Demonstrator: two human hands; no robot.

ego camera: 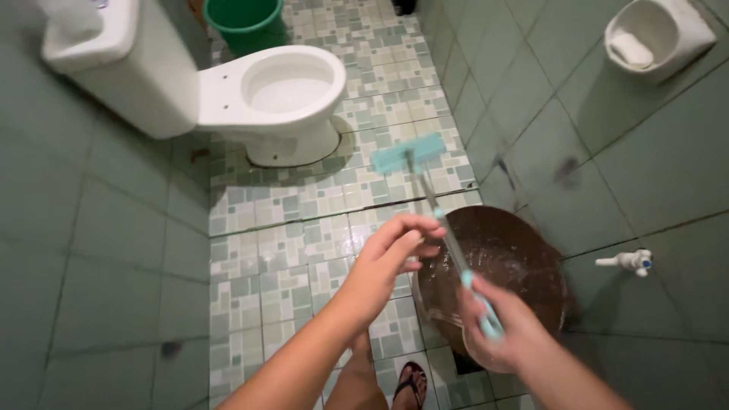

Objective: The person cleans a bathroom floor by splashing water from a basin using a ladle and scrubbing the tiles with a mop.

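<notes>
At the upper left of the frame a white toilet (258, 95) is standing on the patterned tile floor (266, 281), a green bucket (244, 21) sitting behind it. At centre, the left hand (391, 262) is hovering with fingers loosely open, holding nothing. Lower right of centre, the right hand (505, 330) is gripping the handle of a light-blue brush (429, 190) (head pointing up toward frame centre) over a dark brown bucket (505, 262).
</notes>
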